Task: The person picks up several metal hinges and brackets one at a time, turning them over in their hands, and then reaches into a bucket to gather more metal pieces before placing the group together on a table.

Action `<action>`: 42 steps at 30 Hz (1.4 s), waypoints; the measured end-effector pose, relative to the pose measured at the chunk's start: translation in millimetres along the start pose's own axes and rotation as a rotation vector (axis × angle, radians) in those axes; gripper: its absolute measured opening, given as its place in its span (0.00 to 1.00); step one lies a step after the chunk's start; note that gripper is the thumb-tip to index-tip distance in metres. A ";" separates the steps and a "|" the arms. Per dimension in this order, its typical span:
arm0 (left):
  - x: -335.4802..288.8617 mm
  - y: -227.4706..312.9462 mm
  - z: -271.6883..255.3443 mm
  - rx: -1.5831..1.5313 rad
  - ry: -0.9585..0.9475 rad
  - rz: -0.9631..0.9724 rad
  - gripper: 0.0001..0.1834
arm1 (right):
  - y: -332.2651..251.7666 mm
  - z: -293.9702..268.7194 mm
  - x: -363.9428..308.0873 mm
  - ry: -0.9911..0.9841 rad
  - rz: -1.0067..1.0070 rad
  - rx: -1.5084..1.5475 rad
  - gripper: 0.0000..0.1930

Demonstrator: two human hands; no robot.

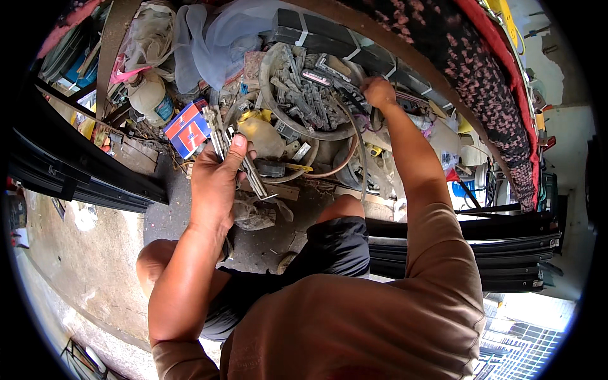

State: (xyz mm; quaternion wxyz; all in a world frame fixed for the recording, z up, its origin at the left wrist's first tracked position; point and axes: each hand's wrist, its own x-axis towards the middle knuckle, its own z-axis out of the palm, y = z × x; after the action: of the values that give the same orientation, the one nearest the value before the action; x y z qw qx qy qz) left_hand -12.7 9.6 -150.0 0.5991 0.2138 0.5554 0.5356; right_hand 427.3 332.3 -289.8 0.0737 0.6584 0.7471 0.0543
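Note:
My left hand point(215, 174) is closed around a bundle of long, slim metal strips point(220, 136), thumb pressed over them. They stick out above and below the fist and look like window hinge arms. Over the far right side of a round grey basin point(265, 88), my right hand point(380, 93) is curled; its fingertips are hidden, so what it grips cannot be made out. The basin is heaped with dusty grey metal fittings point(304, 104). Among them, near the right hand, lies a dark piece with a pale oval label point(316, 77).
A blue and orange box point(188, 130) and a dirty plastic bottle point(151, 98) stand left of the basin. Below it sits a second container with a yellowish bag point(263, 136). Long dark boxes point(326, 41) lie behind. Black frames point(88, 174) flank both sides; a mottled padded edge point(468, 76) overhangs the right.

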 end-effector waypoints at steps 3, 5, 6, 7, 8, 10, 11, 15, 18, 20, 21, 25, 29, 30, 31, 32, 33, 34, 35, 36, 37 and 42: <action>-2.7 0.7 -0.2 0.001 0.033 0.000 0.14 | -34.3 -7.9 -11.3 -0.074 -0.085 -0.080 0.19; -2.2 1.0 1.2 0.004 0.006 -0.002 0.14 | -31.9 8.9 -9.3 -0.094 0.035 -0.042 0.20; -1.4 0.8 1.3 0.008 0.000 -0.005 0.14 | -28.9 18.9 -6.6 -0.105 0.094 -0.023 0.21; -1.0 -1.2 -1.3 0.010 0.013 -0.006 0.14 | -40.0 18.1 -0.7 -0.145 0.163 -0.011 0.21; -1.2 -3.0 -3.2 0.012 0.022 -0.007 0.14 | -50.9 10.8 4.2 -0.184 0.236 -0.002 0.22; 0.3 -6.8 -8.7 -0.001 0.026 0.006 0.13 | -57.4 3.5 5.0 -0.157 0.251 -0.014 0.20; 0.7 -7.5 -10.4 -0.009 0.023 0.012 0.13 | -54.7 2.7 4.7 -0.143 0.219 -0.039 0.21; -2.1 -0.3 -7.3 -0.030 0.038 0.012 0.12 | -36.0 -9.1 9.9 -0.063 0.105 -0.036 0.18; -0.2 4.3 -2.8 -0.034 0.030 0.003 0.10 | 6.4 -13.9 17.9 0.007 0.162 0.065 0.15; -1.0 5.7 -2.1 0.002 0.042 -0.001 0.10 | 19.9 -33.5 13.8 -0.119 -0.031 0.041 0.14; -1.3 5.1 -3.1 -0.001 0.050 0.004 0.11 | 13.7 -41.2 7.7 -0.157 0.089 0.325 0.13; -1.2 3.1 -2.3 -0.005 0.045 0.008 0.14 | -4.4 -88.8 -31.6 -0.091 0.416 1.069 0.13; 2.3 0.5 -2.7 -0.017 0.004 0.027 0.13 | 22.3 -70.4 -27.8 -0.070 0.476 1.286 0.15; 2.1 0.5 -1.0 -0.017 0.003 0.021 0.13 | 25.1 -68.5 -27.8 -0.069 0.491 1.315 0.15; 1.3 2.1 0.1 -0.015 0.010 0.017 0.13 | 21.9 -69.2 -27.0 -0.074 0.501 1.347 0.15; 0.8 2.9 0.8 -0.014 0.016 0.014 0.12 | 20.2 -71.4 -26.4 -0.088 0.515 1.372 0.15; 0.7 2.7 1.2 -0.012 0.022 0.012 0.12 | 18.9 -72.9 -28.3 -0.109 0.523 1.397 0.14; 0.2 2.0 0.7 -0.010 0.031 0.009 0.12 | 13.0 -78.0 -31.6 -0.132 0.531 1.420 0.14; -0.3 1.5 0.2 -0.009 0.040 0.006 0.12 | 6.4 -84.1 -35.3 -0.155 0.538 1.444 0.13; -0.9 1.5 -0.1 -0.008 0.044 0.009 0.12 | 5.1 -82.4 -35.4 -0.180 0.544 1.478 0.13; -0.9 1.5 0.8 -0.008 0.042 0.011 0.13 | 7.0 -80.5 -36.9 -0.201 0.555 1.510 0.12; 0.4 -0.1 0.9 -0.002 0.038 0.024 0.12 | 1.2 -70.0 -36.1 -0.144 0.553 1.556 0.15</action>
State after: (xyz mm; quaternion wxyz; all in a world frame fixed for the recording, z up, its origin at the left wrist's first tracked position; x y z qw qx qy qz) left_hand -11.9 10.3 -150.1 0.5823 0.2097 0.5634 0.5473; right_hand 420.2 297.8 -219.4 -0.3714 0.6831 0.3758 -0.5041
